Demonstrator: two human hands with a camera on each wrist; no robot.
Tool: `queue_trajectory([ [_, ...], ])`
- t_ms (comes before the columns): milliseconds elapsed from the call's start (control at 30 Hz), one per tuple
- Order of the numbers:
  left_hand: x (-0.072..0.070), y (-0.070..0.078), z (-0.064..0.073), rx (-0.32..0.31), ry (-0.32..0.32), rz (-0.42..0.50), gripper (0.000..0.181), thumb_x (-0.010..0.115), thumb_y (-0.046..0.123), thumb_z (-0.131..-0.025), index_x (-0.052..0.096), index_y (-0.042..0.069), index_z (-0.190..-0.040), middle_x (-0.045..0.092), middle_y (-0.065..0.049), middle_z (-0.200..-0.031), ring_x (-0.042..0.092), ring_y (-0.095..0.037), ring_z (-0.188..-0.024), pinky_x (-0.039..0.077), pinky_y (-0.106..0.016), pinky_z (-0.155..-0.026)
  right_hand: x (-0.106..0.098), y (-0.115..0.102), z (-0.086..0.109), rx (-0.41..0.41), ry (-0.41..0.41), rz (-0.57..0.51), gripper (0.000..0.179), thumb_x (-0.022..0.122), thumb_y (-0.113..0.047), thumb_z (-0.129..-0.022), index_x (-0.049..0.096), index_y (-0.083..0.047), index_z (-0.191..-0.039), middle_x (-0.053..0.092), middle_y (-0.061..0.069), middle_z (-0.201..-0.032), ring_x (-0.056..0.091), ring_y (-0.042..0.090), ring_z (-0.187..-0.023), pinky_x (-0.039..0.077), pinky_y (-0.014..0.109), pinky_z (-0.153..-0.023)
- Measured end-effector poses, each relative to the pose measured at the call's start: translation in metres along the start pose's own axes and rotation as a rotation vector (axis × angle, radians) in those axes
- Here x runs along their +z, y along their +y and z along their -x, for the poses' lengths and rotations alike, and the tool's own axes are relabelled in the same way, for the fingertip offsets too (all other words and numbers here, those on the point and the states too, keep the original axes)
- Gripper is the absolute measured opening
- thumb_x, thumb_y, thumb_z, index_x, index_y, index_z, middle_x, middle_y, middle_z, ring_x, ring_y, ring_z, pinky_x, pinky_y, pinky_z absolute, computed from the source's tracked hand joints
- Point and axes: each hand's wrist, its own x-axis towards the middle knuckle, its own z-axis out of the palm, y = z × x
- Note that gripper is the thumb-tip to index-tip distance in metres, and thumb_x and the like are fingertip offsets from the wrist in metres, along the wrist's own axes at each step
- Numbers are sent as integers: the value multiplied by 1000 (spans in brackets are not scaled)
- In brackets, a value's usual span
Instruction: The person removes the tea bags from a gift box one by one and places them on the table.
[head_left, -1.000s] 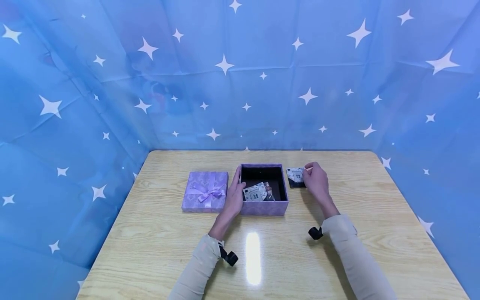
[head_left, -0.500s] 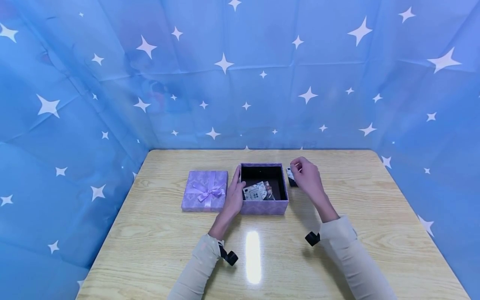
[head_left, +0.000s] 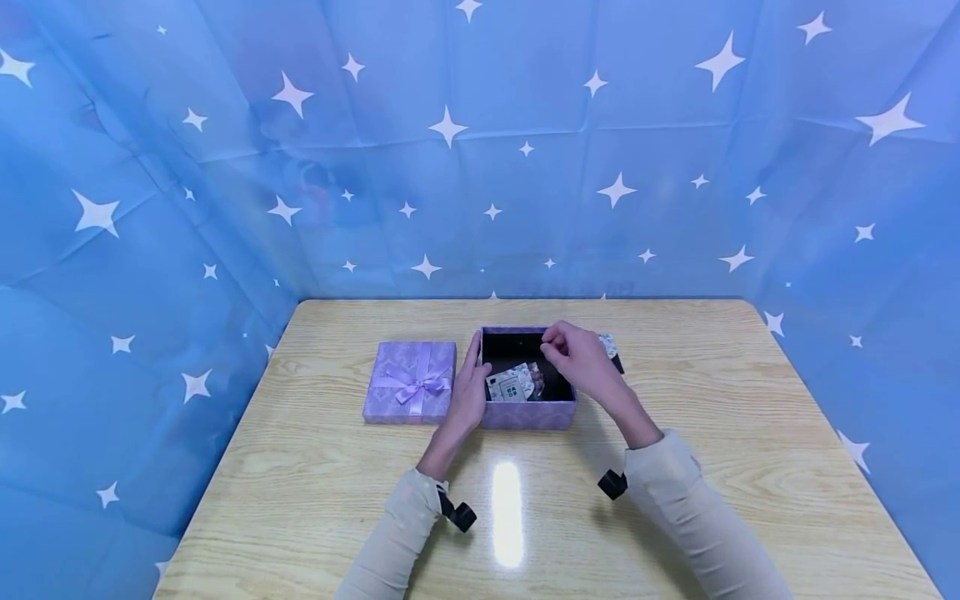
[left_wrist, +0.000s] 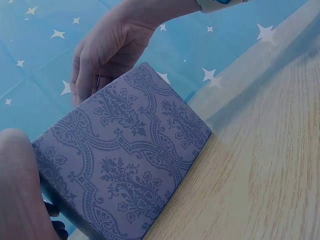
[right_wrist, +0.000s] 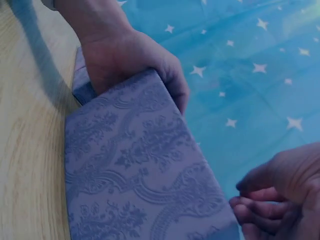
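Observation:
An uncovered purple gift box (head_left: 528,415) with a dark inside and a damask pattern stands mid-table in the head view. My left hand (head_left: 468,390) grips its left wall, thumb over the rim. Inside lies a marbled white card (head_left: 510,385) with small brown pieces at its right end. Over the box's right rim is my right hand (head_left: 581,358), thumb and fingertips brought together. A thin dark sliver shows by those fingers in the left wrist view; I cannot tell what they hold. Partly behind this hand, a white-and-black card (head_left: 613,352) shows on the table.
Left of the box sits the purple lid (head_left: 410,383) with a ribbon bow. The wooden table (head_left: 315,500) carries a bright light reflection in front of the box. A blue star-printed curtain (head_left: 480,192) surrounds the back and sides.
My right hand has moved left from the card on the table to above the box's right rim. The left hand and the box stay in place.

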Motion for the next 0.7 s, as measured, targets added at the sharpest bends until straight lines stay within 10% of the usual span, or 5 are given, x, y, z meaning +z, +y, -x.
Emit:
queue_trajectory([
  [700,0,-2,0,-5,-1,-3,61,36,21,-111,20,36,-167,19,7,-173,16,-21,-158,18,-51,-128,31,-20,-1,-31,-298,334,27,73,-14,-98,71,1,-120,72,4,-90,61,13,-68,53,33,-62],
])
